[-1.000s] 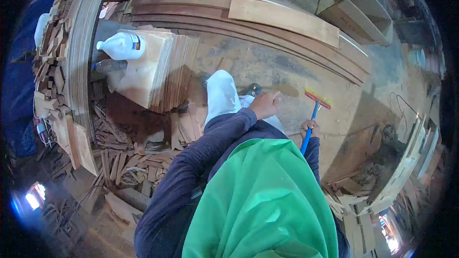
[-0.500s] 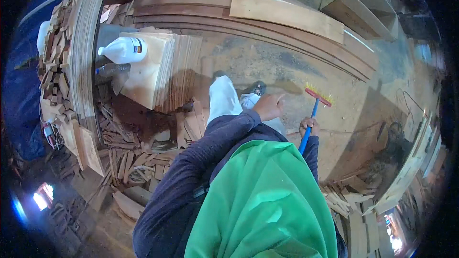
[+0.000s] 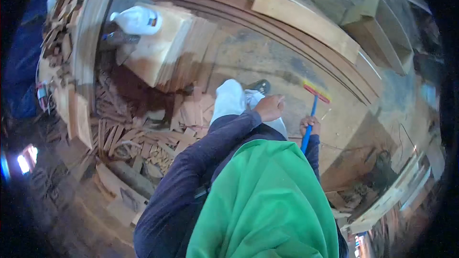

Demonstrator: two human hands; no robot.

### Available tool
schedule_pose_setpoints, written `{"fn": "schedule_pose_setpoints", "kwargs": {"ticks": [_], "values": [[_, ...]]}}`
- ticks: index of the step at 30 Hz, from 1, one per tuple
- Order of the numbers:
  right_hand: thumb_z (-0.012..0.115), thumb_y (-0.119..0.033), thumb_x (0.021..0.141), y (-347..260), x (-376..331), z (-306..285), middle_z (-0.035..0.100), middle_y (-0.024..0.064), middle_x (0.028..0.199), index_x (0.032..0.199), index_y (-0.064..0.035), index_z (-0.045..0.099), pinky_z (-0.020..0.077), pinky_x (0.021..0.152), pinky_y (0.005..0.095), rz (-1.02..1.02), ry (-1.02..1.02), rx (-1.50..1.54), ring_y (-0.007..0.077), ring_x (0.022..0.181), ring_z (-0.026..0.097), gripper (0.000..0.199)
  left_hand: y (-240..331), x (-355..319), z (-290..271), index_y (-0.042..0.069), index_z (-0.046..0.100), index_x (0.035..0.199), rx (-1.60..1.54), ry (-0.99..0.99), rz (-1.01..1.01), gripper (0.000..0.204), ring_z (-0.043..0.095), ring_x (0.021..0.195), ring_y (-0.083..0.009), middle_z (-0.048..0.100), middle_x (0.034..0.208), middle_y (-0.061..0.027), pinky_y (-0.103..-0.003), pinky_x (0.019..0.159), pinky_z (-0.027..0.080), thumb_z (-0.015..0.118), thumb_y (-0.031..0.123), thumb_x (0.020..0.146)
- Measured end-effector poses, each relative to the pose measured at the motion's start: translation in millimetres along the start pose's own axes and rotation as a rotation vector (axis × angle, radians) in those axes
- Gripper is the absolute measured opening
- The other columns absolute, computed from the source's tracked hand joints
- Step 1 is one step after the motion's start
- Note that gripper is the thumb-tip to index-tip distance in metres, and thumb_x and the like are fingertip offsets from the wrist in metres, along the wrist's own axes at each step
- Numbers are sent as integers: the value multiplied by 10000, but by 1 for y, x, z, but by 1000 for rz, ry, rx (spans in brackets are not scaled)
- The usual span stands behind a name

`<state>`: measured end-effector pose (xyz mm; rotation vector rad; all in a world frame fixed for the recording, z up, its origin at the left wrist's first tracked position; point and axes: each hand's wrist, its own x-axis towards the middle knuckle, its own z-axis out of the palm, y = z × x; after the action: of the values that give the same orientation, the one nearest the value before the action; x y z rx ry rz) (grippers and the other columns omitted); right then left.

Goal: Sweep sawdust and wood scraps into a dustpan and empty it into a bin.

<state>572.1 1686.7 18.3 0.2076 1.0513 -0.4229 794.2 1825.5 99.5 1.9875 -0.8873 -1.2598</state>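
My right hand (image 3: 310, 125) grips the blue handle of a broom (image 3: 311, 114). The broom's red and yellow head (image 3: 316, 91) rests on the dusty wooden floor (image 3: 267, 62) ahead of me. My left hand (image 3: 270, 107) is a closed fist at the end of a dark blue sleeve, just left of the handle and apart from it. It lies against my white trouser leg (image 3: 229, 100), and I see nothing in it. A green cloth (image 3: 267, 200) on my chest hides the lower handle. A dark shoe (image 3: 260, 86) shows past the leg.
A heap of short wood offcuts (image 3: 143, 134) lies to the left. A white plastic jug (image 3: 136, 19) lies on a pale wooden block (image 3: 158, 52). Long planks (image 3: 306, 19) curve across the far side, with a wooden box (image 3: 377, 33) beyond and more scrap wood at the lower right.
The view has tilted slightly, so the jug and planks sit a little higher. My hands and the broom keep nearly the same places.
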Motion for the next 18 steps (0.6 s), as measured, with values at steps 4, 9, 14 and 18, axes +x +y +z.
{"fn": "schedule_pose_setpoints", "kwargs": {"ticks": [4,9,14,18], "values": [[390,-248,840,13,22,5,323,-27,461,603,-122,356,301,404,261,69,-29,-191,125,416,331,270,13,0,11,-1,506,1041,-329,-270,-128,347,560,584,-172,562,698,-70,-301,521,469,416,274,848],[367,-227,854,53,71,16,340,18,491,631,-130,379,311,378,309,-176,56,-422,166,427,358,244,41,-11,6,10,477,927,-620,-471,-389,281,531,570,-131,496,772,-60,-261,472,465,442,281,861],[406,-202,843,127,104,59,467,68,581,749,-79,460,387,407,353,-207,168,-715,193,485,479,164,29,-21,-18,33,458,1046,-501,-281,-327,264,511,515,-108,490,694,-26,-249,440,442,475,186,831],[470,-178,828,168,129,49,531,85,678,842,-69,516,444,464,324,-365,205,-922,176,561,535,120,7,-40,-61,59,465,1104,-165,-226,-254,306,486,468,-89,473,621,-5,-233,416,418,477,168,819]]}}
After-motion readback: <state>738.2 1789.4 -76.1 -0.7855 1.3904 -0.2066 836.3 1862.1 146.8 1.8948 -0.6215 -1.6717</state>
